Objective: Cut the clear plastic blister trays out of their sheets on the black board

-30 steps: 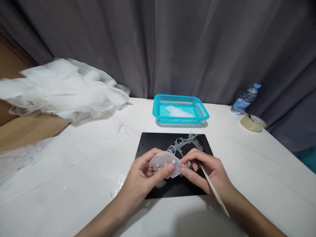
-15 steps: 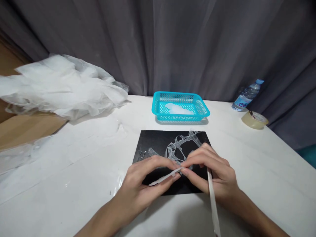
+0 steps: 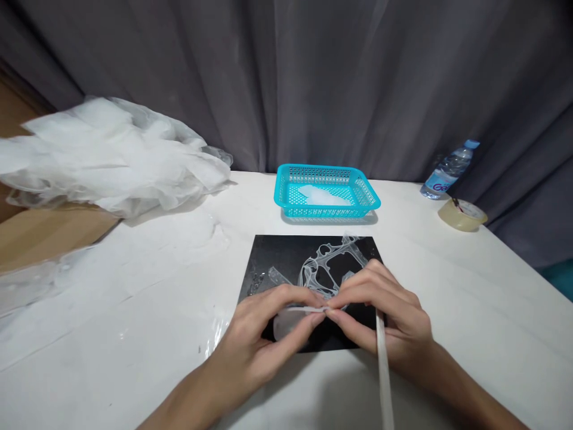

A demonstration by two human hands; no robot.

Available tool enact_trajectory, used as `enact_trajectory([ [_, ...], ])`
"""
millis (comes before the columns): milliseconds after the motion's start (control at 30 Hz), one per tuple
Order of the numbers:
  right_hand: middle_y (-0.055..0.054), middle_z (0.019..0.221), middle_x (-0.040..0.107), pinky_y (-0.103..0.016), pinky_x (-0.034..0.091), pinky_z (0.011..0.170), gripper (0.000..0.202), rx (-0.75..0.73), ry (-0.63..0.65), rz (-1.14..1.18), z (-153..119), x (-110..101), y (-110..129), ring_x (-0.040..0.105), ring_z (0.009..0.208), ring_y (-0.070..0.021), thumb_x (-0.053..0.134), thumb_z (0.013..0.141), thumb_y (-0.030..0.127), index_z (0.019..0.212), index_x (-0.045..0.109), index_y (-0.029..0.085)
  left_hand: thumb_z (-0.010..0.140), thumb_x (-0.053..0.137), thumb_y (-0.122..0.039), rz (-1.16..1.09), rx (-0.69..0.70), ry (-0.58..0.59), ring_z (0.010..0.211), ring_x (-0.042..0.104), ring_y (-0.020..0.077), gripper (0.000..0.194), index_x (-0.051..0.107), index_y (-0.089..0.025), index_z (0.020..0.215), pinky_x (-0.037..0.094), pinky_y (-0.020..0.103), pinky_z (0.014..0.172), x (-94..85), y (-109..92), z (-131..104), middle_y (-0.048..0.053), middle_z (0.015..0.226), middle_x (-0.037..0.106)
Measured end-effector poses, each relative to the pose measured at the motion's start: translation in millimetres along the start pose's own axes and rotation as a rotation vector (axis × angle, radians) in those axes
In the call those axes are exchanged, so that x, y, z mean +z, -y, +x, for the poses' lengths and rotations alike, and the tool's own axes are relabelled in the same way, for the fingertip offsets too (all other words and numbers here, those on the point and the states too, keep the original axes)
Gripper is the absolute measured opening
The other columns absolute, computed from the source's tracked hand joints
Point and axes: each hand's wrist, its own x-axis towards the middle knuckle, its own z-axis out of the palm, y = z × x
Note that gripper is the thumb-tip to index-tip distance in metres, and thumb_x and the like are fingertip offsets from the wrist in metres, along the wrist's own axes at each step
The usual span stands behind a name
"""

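A thin translucent piece point(image 3: 302, 309) is pinched between the thumb and fingers of the left hand point(image 3: 259, 325), and its right end is nipped by the closed thumb and forefinger of the right hand point(image 3: 394, 304), so that the fingertips of both are nearly met. A second ago its studded face was turned upward; now it is tipped almost edge-on and levelled, by which, it may be judged, the work is narrowed to that right end rather than the broad face. A pale rounded face point(image 3: 286, 325) is shown below the edge; whether it belongs to the same piece cannot be told. A white strip point(image 3: 384, 370), slanted to the near right a second ago, is now pointed almost straight toward the near side from under the right hand; how firmly it is held there cannot be told. Beneath and beyond the hands, clear cut-out film point(image 3: 329, 258) is spread on a black board point(image 3: 273, 251). Farther off, white pieces point(image 3: 320, 197) are held in a blue basket point(image 3: 329, 212), flanked at far left by heaped white wrapping point(image 3: 116, 155) and at far right by a bottle point(image 3: 447, 173) and a tape roll point(image 3: 462, 216).
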Motion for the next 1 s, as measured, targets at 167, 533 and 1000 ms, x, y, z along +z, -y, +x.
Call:
enact_trajectory([
  [167,-0.003,0.087,0.074,-0.034,0.048,0.070,0.018,-0.093,-0.064,-0.020,3.8,0.9,2.6,0.066,0.078,-0.0162,0.073,0.092,0.005,0.105,0.069,0.016,0.098,0.064,-0.007,-0.105,0.010,0.038,0.103,0.076,0.0130,0.028,0.068,-0.029,0.114,0.058,0.022,0.095,-1.7,1.7,0.0,-0.004,0.109,0.079],
  [533,-0.005,0.091,0.077,-0.031,0.051,0.075,0.015,-0.195,-0.082,-0.215,-0.5,-0.8,5.7,0.062,0.081,-0.0166,0.074,0.092,0.004,0.102,0.072,0.014,0.096,0.062,0.001,-0.163,0.149,0.051,0.118,0.070,0.0195,0.028,0.067,-0.024,0.108,0.054,0.037,0.104,-3.6,7.7,5.9,0.003,0.120,0.077],
  [1000,-0.004,0.097,0.079,-0.032,0.055,0.077,0.020,-0.233,-0.059,-0.280,-3.6,1.2,-0.8,0.064,0.083,-0.0188,0.072,0.094,0.005,0.108,0.071,0.019,0.097,0.061,0.001,-0.154,0.108,0.022,0.104,0.073,0.0140,0.029,0.066,-0.026,0.105,0.054,0.030,0.095,-2.5,5.4,3.5,0.000,0.114,0.077],
])
